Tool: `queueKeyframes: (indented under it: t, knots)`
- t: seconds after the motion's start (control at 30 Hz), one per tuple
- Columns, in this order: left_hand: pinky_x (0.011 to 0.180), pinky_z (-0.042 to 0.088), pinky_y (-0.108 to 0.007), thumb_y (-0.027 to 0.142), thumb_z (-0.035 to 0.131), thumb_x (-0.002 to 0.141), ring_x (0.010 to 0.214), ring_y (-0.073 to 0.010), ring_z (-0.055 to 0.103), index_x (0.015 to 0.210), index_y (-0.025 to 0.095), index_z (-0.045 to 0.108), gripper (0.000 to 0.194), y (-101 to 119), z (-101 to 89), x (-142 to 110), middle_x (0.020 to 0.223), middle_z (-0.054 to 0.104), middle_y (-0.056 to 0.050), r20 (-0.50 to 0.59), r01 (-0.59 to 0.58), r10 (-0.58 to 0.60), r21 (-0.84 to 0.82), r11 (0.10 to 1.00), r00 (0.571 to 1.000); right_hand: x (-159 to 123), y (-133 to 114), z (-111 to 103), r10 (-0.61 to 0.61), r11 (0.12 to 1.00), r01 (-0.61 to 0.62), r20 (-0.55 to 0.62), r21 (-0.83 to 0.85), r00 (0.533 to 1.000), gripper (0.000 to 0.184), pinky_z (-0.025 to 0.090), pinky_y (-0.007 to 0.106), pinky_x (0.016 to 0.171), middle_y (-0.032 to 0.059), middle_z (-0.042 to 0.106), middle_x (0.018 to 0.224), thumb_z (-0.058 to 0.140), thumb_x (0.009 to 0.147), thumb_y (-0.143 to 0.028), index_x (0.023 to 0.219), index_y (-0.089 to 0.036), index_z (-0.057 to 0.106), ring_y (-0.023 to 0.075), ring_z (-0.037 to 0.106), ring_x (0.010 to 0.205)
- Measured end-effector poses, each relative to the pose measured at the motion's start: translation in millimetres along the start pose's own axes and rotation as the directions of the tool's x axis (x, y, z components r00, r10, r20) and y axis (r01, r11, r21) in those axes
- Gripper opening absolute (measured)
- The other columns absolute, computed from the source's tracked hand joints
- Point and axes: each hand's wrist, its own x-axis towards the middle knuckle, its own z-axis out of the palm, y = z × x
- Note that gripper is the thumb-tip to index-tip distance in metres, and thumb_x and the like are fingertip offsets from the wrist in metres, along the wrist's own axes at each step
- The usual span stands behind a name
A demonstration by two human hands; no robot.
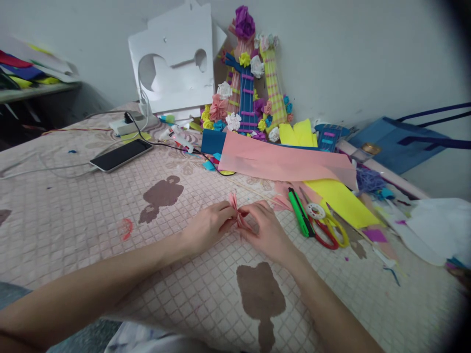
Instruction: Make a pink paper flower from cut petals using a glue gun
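A small folded piece of pink paper (235, 206) is pinched between both of my hands over the quilted bed cover (73, 215). My left hand (208, 226) closes its fingertips on the piece from the left. My right hand (265, 230) closes on it from the right, covering its lower part. A thin wooden stick (253, 192) lies just behind the hands, beside small pink paper scraps (281, 202).
A green utility knife (300, 212), a tape roll (316, 211) and red-and-yellow scissors (331, 233) lie right of my hands. Behind are pink (283, 162) and yellow (340, 198) paper sheets, a glue gun (178, 137), a phone (119, 154), a power strip (128, 125), paper-flower decorations (248, 93), white foam (172, 63) and a blue bag (397, 142).
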Motion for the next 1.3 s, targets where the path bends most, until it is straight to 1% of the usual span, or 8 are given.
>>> queueKeyframes:
  t: [0.33, 0.47, 0.63, 0.77, 0.93, 1.03, 1.13, 1.3]
  knots:
    - [0.069, 0.045, -0.025, 0.011, 0.047, 0.089, 0.079, -0.0140, 0.057, 0.089, 0.014, 0.056, 0.010, -3.6, 0.0, -0.1, 0.088, 0.058, -0.005, 0.033, 0.010, -0.011, 0.007, 1.000, 0.999, 1.1, 11.6, -10.1, -0.068, 0.991, 0.058, 0.077, 0.123, 0.995, 0.028, 0.044, 0.040, 0.087, 0.0051, 0.062, 0.105, 0.053, 0.084, -0.013, 0.109, -0.025, 0.056, 0.0213, 0.053, 0.102]
    - [0.064, 0.043, -0.023, 0.011, 0.047, 0.087, 0.075, -0.0126, 0.055, 0.086, 0.015, 0.056, 0.010, -1.6, -1.1, 0.5, 0.086, 0.057, -0.004, 0.022, 0.018, -0.018, 0.000, 1.000, 1.000, -0.4, 5.6, -2.6, -0.051, 0.999, 0.051, 0.000, 0.012, 0.999, 0.033, 0.045, 0.041, 0.084, 0.0066, 0.061, 0.104, 0.049, 0.081, -0.008, 0.109, -0.023, 0.056, 0.0225, 0.053, 0.101]
    - [0.062, 0.042, -0.023, 0.009, 0.045, 0.086, 0.070, -0.0123, 0.053, 0.078, 0.015, 0.055, 0.014, 0.1, -0.6, 0.5, 0.077, 0.055, -0.003, 0.012, 0.007, -0.007, -0.005, 1.000, 1.000, -3.0, -5.1, 9.7, -0.033, 0.980, 0.019, -0.068, -0.198, 0.997, 0.014, 0.042, 0.041, 0.081, 0.0068, 0.062, 0.092, 0.056, 0.081, -0.015, 0.094, -0.021, 0.058, 0.0243, 0.051, 0.093]
    - [0.062, 0.042, -0.023, 0.010, 0.047, 0.086, 0.072, -0.0130, 0.053, 0.077, 0.014, 0.054, 0.013, 1.0, -2.4, 1.4, 0.079, 0.056, -0.003, 0.009, 0.011, -0.011, 0.013, 1.000, 1.000, -4.2, -4.8, 14.1, 0.003, 0.981, -0.012, -0.048, -0.194, 0.999, 0.010, 0.040, 0.038, 0.078, 0.0056, 0.062, 0.086, 0.054, 0.084, -0.014, 0.092, -0.020, 0.055, 0.0233, 0.051, 0.089]
    - [0.066, 0.043, -0.024, 0.007, 0.048, 0.084, 0.076, -0.0139, 0.055, 0.078, 0.014, 0.055, 0.012, -0.8, -0.4, 1.8, 0.081, 0.057, -0.004, 0.023, 0.004, -0.004, -0.008, 1.000, 1.000, -3.4, -3.2, 17.6, 0.063, 0.986, -0.069, -0.046, -0.152, 0.997, 0.015, 0.040, 0.037, 0.077, 0.0054, 0.062, 0.087, 0.053, 0.082, -0.010, 0.091, -0.021, 0.054, 0.0232, 0.051, 0.089]
    - [0.065, 0.044, -0.023, 0.004, 0.050, 0.080, 0.075, -0.0134, 0.056, 0.084, 0.015, 0.053, 0.012, -3.7, 4.6, 0.2, 0.084, 0.058, -0.003, 0.006, 0.077, -0.077, -0.030, 0.997, 0.997, -2.8, -4.3, 19.3, 0.086, 0.985, -0.091, -0.041, -0.145, 0.995, 0.016, 0.040, 0.037, 0.077, 0.0054, 0.062, 0.086, 0.052, 0.081, -0.008, 0.090, -0.021, 0.055, 0.0234, 0.052, 0.089]
    - [0.062, 0.045, -0.023, 0.001, 0.051, 0.075, 0.070, -0.0125, 0.057, 0.096, 0.016, 0.052, 0.026, -6.1, 8.2, -1.3, 0.086, 0.060, -0.003, -0.025, 0.148, -0.149, -0.048, 0.988, 0.989, -2.9, -5.0, 20.5, 0.102, 0.983, -0.105, -0.029, -0.150, 0.994, 0.018, 0.039, 0.037, 0.078, 0.0060, 0.062, 0.087, 0.051, 0.080, -0.006, 0.091, -0.020, 0.055, 0.0237, 0.052, 0.092]
    - [0.068, 0.047, -0.026, 0.003, 0.049, 0.077, 0.077, -0.0149, 0.059, 0.109, 0.018, 0.051, 0.035, -7.8, 8.2, -2.1, 0.094, 0.061, -0.005, 0.028, 0.126, -0.127, 0.019, 0.992, 0.992, -3.5, -3.4, 22.5, 0.107, 0.982, -0.109, -0.022, -0.154, 0.994, 0.016, 0.040, 0.036, 0.079, 0.0052, 0.062, 0.087, 0.051, 0.080, -0.006, 0.090, -0.019, 0.055, 0.0229, 0.052, 0.092]
